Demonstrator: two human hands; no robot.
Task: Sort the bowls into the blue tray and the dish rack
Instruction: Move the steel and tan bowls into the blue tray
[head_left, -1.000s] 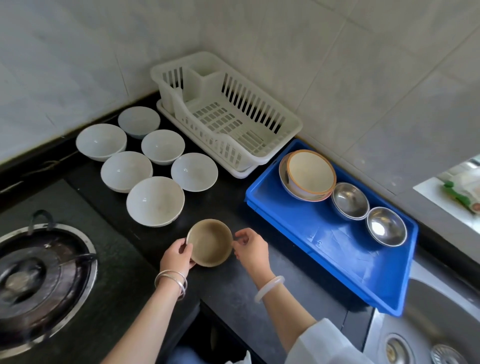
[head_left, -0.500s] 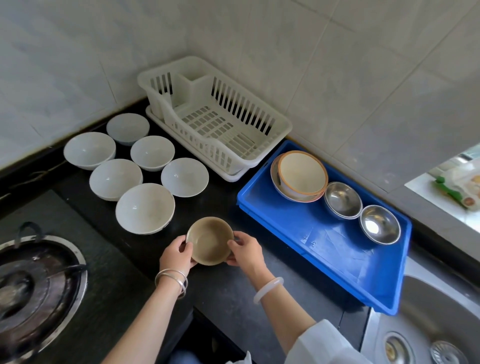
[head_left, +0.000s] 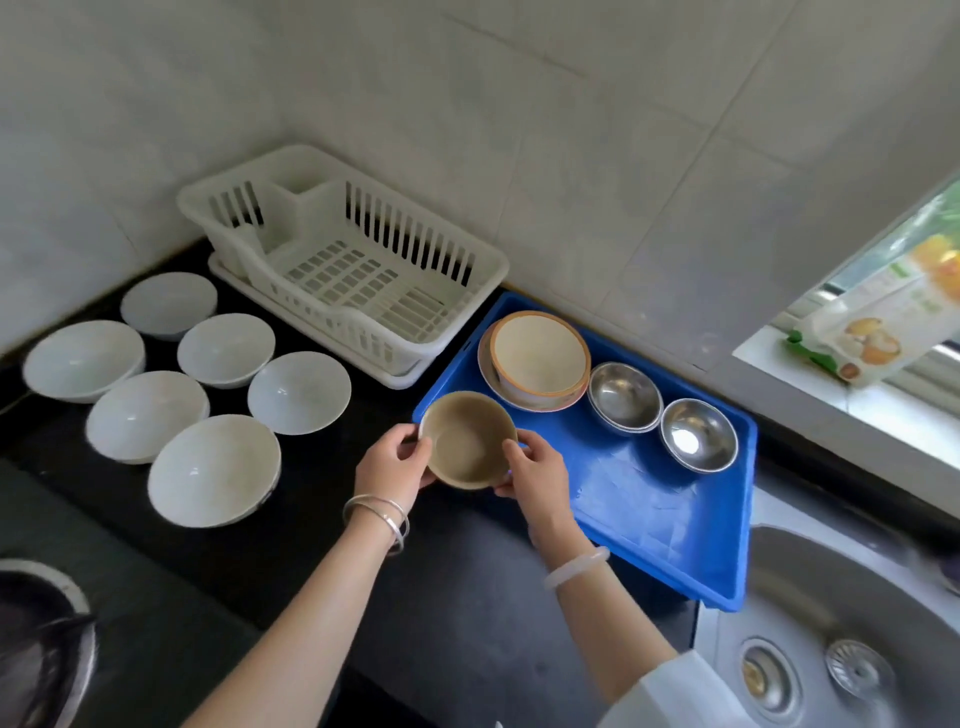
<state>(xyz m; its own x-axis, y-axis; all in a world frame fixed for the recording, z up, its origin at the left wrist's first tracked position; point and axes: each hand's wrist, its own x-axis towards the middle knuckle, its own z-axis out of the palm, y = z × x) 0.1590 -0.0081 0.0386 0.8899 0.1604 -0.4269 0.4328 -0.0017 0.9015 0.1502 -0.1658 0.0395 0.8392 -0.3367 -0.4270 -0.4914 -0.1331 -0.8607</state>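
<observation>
- A small tan bowl is held between both hands, its mouth upward, over the near left corner of the blue tray.
- The left hand is closed on the bowl's left rim, thumb on the rim and fingers curled beneath; two silver bangles are worn on that wrist.
- The right hand is closed on the bowl's right rim in the same manner; a pale bangle is worn on that wrist.
- Within the tray, along its far side, a cream bowl with an orange rim is nested in a wider bowl, and two steel bowls are set beside it.
- The white dish rack is seen empty against the tiled wall, left of the tray.
- Six white bowls are grouped on the dark surface, left of the hands.
- A steel sink is seen at the lower right.
</observation>
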